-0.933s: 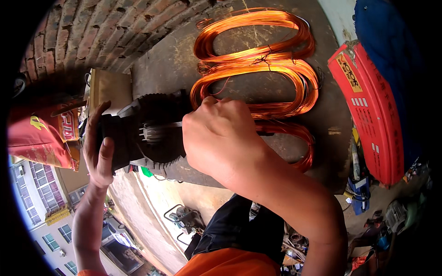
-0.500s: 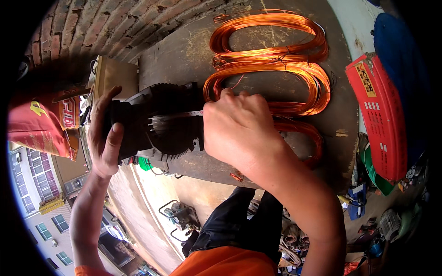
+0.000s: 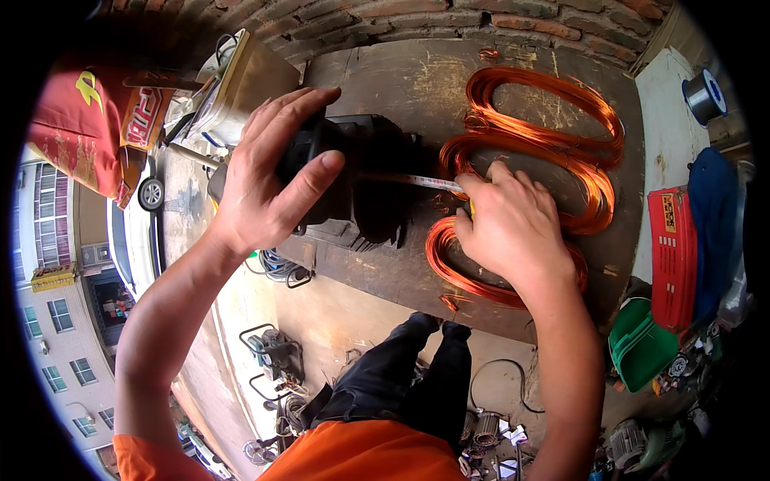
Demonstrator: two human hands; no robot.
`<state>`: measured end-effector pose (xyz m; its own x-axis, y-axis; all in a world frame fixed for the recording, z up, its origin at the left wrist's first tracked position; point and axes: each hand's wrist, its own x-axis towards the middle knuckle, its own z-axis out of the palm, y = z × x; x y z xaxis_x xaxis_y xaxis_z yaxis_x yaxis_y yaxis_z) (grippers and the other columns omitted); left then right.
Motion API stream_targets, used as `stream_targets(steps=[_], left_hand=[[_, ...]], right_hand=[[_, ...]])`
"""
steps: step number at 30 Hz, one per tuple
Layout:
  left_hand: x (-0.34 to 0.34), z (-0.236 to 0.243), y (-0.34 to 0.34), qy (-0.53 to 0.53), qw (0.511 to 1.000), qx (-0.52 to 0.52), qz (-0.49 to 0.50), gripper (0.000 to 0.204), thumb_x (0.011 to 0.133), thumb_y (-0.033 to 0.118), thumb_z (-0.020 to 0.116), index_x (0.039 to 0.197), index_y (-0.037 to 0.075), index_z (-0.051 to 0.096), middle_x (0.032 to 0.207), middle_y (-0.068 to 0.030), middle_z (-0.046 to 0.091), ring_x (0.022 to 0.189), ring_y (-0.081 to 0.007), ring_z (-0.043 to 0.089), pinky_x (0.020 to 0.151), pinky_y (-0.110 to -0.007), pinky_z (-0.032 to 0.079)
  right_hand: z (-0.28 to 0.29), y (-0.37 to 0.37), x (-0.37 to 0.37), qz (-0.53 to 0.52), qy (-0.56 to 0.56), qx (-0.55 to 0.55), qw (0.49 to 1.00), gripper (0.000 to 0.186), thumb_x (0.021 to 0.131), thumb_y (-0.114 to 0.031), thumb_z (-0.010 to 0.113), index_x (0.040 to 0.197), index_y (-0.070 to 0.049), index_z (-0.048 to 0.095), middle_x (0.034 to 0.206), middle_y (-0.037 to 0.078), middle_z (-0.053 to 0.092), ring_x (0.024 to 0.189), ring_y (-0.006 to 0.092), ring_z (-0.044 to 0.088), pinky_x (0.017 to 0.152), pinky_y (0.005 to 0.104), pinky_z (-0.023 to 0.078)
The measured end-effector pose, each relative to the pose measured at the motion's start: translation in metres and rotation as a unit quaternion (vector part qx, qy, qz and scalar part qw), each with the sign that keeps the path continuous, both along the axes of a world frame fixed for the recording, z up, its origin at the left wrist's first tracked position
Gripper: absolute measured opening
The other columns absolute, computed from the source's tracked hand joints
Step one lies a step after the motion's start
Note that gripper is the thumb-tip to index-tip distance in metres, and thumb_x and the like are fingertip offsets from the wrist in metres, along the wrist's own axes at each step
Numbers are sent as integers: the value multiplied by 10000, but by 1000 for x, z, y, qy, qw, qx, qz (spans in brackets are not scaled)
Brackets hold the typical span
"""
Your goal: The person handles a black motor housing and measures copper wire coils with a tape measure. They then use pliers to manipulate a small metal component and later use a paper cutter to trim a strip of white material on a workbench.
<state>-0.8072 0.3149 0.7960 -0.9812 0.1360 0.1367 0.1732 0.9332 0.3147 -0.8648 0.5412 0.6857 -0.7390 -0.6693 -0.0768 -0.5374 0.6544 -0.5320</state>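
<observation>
On the brown tabletop (image 3: 385, 80), a black motor housing (image 3: 341, 188) with finned sides lies in front of me. My left hand (image 3: 269, 176) rests against its left end, fingers stretched and thumb spread apart. A white tape measure (image 3: 421, 181) runs from the housing's dark opening across to my right hand (image 3: 517, 228). That hand is closed around the tape's body, of which only a bit of yellow shows under the fingers. The blade's far end is hidden inside the housing. Coils of copper wire (image 3: 597, 180) lie beyond and beneath my right hand.
A smaller copper coil (image 3: 441, 248) lies near the table's front edge. To the right are a red case (image 3: 670, 256), a green scoop-shaped container (image 3: 642, 345) and a wire spool (image 3: 706, 96). A brick wall (image 3: 529, 24) borders the back. A box (image 3: 261, 80) stands at the left rear.
My right hand has drawn away from the housing to the right, and more of the tape blade shows between them. My left hand stays at the housing's left end. The whole view has shifted.
</observation>
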Motion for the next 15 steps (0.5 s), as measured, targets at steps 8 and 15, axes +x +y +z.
stream_targets(steps=[8, 15], left_hand=[[2, 1, -2, 18, 1000, -14, -9, 500, 812, 309, 604, 1197, 2, 520, 1144, -193, 547, 1055, -346, 500, 949, -392, 359], [2, 2, -4, -3, 999, -40, -7, 546, 841, 357, 557, 1243, -5, 483, 1175, -195, 519, 1098, -325, 492, 965, -362, 346]], right_hand=[[1, -1, 2, -2, 9, 16, 1000, 351, 750, -197, 613, 1080, -76, 626, 948, 165, 571, 929, 325, 555, 846, 438, 434], [0, -1, 4, 2, 27, 18, 999, 360, 751, -193, 613, 1094, -86, 625, 961, 155, 565, 927, 316, 551, 844, 436, 431]])
